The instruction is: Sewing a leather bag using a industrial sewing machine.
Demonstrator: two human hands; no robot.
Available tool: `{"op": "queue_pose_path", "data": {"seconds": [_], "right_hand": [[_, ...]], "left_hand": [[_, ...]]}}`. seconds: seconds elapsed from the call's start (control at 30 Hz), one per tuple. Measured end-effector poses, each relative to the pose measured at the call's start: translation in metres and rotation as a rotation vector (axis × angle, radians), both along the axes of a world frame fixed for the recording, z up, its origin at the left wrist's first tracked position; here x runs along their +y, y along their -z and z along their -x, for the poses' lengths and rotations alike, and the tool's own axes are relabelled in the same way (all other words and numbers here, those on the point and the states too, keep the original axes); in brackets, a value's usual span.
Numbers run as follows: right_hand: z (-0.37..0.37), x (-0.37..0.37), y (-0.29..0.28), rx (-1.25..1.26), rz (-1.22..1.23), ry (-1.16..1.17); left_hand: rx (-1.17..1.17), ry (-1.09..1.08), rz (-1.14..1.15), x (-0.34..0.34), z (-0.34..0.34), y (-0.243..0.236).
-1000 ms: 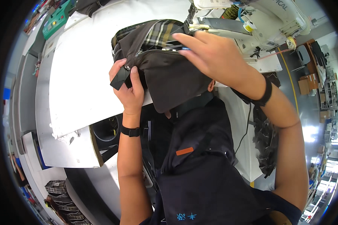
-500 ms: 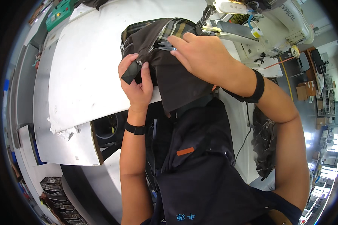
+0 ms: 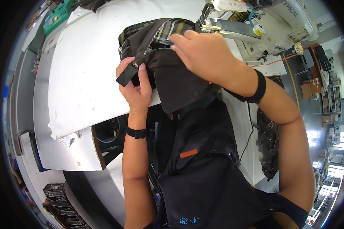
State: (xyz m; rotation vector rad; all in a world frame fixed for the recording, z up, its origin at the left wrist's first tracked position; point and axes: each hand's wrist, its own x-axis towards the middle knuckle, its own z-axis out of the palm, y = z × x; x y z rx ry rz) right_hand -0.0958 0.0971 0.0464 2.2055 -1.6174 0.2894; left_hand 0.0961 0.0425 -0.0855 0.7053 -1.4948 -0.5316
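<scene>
A dark brown bag (image 3: 181, 86) with a plaid lining (image 3: 174, 26) and open metal zippers (image 3: 154, 38) lies at the white table's front edge. My left hand (image 3: 138, 89) is closed on the bag's zipper end, where a black tab (image 3: 125, 75) hangs between thumb and fingers. My right hand (image 3: 202, 57) is closed around small thread snips (image 3: 165, 42), mostly hidden by its fingers, over the zipper opening. A dark navy apron (image 3: 198, 183) covers my front below the bag.
A sewing machine (image 3: 279, 26) stands at the back right, its parts close to my right hand. The white table (image 3: 80, 76) extends left, with a green device (image 3: 55, 21) beyond it. Plaid bundles (image 3: 61, 202) sit lower left; cardboard boxes (image 3: 309, 87) stand far right.
My right hand has shifted left along the zipper with the snips, which are now more hidden by its fingers. My left hand moved slightly right, then back a little, still gripping the zipper end.
</scene>
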Motion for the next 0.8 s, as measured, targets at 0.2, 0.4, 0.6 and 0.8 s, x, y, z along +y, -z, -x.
{"op": "queue_pose_path", "data": {"seconds": [0.2,0.4,0.6,0.8], "right_hand": [[0.009,-0.001,-0.013,0.046,-0.04,-0.022],[-0.003,-0.018,-0.013,0.073,-0.097,-0.149],[0.026,0.025,-0.015,-0.245,0.025,-0.073],[0.112,0.155,-0.007,-0.483,-0.234,0.622]], "left_hand": [[0.013,0.036,-0.075,-0.001,-0.002,0.005],[0.021,0.054,-0.01,-0.002,0.0,0.005],[0.102,0.071,-0.121,0.001,0.001,-0.002],[0.132,0.097,-0.206,0.002,0.003,-0.004]]}}
